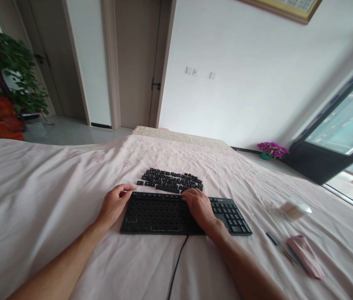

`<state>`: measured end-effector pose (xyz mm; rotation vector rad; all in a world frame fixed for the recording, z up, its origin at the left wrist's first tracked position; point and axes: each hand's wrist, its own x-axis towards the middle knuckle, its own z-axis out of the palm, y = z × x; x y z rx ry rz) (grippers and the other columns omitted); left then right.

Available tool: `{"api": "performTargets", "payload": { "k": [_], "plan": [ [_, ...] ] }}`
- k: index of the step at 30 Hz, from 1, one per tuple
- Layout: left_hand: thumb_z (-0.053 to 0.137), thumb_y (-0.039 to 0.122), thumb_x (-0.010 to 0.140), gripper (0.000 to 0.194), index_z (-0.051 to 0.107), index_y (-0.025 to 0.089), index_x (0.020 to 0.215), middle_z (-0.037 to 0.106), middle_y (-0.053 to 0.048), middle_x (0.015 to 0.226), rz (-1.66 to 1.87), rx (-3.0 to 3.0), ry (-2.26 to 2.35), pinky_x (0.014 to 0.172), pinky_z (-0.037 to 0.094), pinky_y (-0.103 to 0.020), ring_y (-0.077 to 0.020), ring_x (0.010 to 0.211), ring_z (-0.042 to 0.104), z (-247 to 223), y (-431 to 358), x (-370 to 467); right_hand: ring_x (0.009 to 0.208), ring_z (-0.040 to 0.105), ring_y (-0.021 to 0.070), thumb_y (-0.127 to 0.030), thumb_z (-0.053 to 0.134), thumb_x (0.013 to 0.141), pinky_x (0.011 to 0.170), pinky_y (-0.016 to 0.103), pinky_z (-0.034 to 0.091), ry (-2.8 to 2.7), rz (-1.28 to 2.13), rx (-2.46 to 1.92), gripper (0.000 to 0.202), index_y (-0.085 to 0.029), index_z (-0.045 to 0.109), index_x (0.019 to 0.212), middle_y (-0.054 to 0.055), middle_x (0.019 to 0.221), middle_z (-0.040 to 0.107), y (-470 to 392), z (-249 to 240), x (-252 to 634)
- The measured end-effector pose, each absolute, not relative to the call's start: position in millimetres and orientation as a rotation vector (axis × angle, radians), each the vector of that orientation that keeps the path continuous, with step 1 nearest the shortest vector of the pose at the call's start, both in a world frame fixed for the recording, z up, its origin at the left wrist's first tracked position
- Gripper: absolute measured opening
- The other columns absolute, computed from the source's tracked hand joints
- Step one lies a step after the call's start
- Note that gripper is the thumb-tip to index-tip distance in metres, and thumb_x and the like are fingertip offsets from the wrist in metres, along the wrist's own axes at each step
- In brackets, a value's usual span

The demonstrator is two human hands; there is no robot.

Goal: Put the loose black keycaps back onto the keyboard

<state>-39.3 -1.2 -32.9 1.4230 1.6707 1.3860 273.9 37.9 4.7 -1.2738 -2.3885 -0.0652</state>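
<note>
A black keyboard lies on a pale pink flowered cloth. Most keycaps are off its main section; the top row and the number pad at the right still have theirs. Loose black keycaps sit in rows just beyond its far edge. My left hand is by the keyboard's far left corner, thumb and forefinger close together; anything between them is too small to make out. My right hand rests over the far middle part, fingers bent together at the top row, and what they touch is hidden.
At the right lie a clear container of cotton swabs, a tweezers-like tool and a folded pink cloth. A black cable runs from the keyboard towards me. Beyond are doors, a plant and pink flowers.
</note>
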Motion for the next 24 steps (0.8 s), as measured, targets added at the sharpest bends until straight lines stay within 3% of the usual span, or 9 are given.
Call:
{"api": "performTargets", "payload": {
  "k": [12,24],
  "plan": [
    [0.057,0.036,0.077,0.026,0.068,0.019,0.093,0.071,-0.001,0.079,1.377,1.404,1.68,0.066,0.047,-0.024,-0.0169,0.07,0.063,-28.4,-3.2,-37.0,0.09,0.056,0.0174,-0.02,0.05,0.092,0.087,0.029,0.04,-2.438,-0.163,-1.254,0.018,-0.022,0.068,0.092,0.003,0.093,0.067,33.1,10.5,267.3],
    [0.057,0.037,0.077,0.026,0.069,0.019,0.092,0.071,-0.001,0.075,1.382,1.409,1.689,0.063,0.047,-0.024,-0.0165,0.067,0.063,-29.4,-2.8,-37.3,0.093,0.061,0.0184,-0.028,0.056,0.086,0.087,0.029,0.043,-2.147,0.292,-1.455,0.018,-0.026,0.074,0.088,-0.001,0.094,0.072,52.0,3.4,276.8]
  ]
}}
